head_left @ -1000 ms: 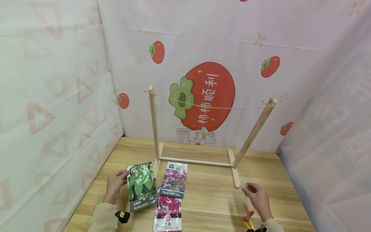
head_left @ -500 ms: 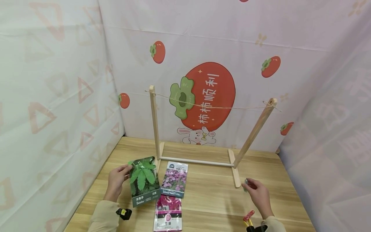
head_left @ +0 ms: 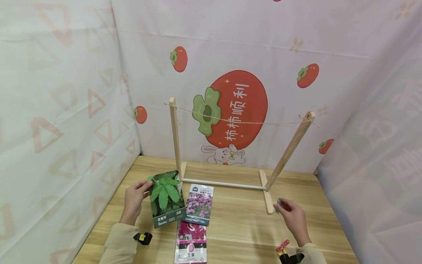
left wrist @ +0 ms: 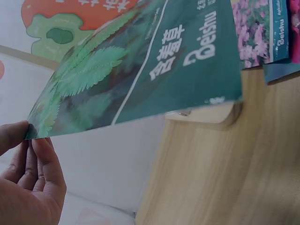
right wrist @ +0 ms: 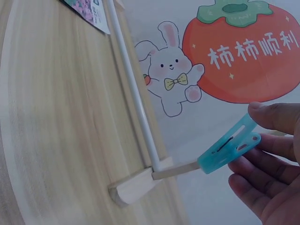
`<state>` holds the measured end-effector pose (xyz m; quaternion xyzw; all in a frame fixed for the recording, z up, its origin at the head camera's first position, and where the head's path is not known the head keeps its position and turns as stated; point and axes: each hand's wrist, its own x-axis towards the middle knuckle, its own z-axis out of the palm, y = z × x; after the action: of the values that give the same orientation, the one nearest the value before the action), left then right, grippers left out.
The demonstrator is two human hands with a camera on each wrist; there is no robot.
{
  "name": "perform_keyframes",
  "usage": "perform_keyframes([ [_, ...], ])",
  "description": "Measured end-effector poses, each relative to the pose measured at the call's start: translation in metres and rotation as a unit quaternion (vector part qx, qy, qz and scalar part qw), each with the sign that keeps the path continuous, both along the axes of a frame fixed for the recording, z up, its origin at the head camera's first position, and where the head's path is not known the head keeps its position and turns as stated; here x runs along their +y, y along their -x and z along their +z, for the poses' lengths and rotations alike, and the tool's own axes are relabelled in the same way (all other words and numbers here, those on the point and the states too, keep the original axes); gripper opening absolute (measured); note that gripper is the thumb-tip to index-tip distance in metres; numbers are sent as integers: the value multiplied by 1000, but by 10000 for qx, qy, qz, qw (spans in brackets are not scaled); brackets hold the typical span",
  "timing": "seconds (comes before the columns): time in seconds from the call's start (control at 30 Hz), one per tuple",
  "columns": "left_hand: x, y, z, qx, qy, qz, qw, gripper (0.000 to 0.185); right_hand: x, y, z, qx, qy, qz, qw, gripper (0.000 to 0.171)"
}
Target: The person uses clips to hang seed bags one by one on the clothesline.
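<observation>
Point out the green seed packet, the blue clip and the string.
green seed packet (head_left: 166, 198), head view, middle of its leaf picture.
blue clip (right wrist: 228, 150), right wrist view, its slotted side.
string (head_left: 244, 122), head view, mid-span between posts.

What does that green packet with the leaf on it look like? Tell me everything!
The green packet is a flat, glossy seed packet with a feathery fern-like leaf pictured on top and a dark green band at the bottom with white writing, including "Beishu". The left hand pinches its left edge and holds it lifted off the wooden table, tilted. It sits just left of a purple-flower packet, close to the wooden stand's left post.
</observation>
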<state>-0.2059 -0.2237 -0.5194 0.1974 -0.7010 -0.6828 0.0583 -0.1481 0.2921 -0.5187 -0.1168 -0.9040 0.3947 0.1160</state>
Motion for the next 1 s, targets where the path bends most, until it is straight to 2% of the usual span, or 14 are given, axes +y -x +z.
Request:
perform_keyframes([
  [0.23,4,8,10,99,-108,37,9999,24,-2,5,6,185,-96,69,9998,32],
  [0.6,12,25,34,151,-55,-129,9998,28,-6,16,20,748,-155,231,9968,28],
  [0.8,15,28,48,455,-204,-151,9986,20,-7,25,33,1101,-267,386,9928,28],
  [1.0,18,27,52,519,-260,-73,9983,9,-10,29,45,1496,-116,480,9875,27],
])
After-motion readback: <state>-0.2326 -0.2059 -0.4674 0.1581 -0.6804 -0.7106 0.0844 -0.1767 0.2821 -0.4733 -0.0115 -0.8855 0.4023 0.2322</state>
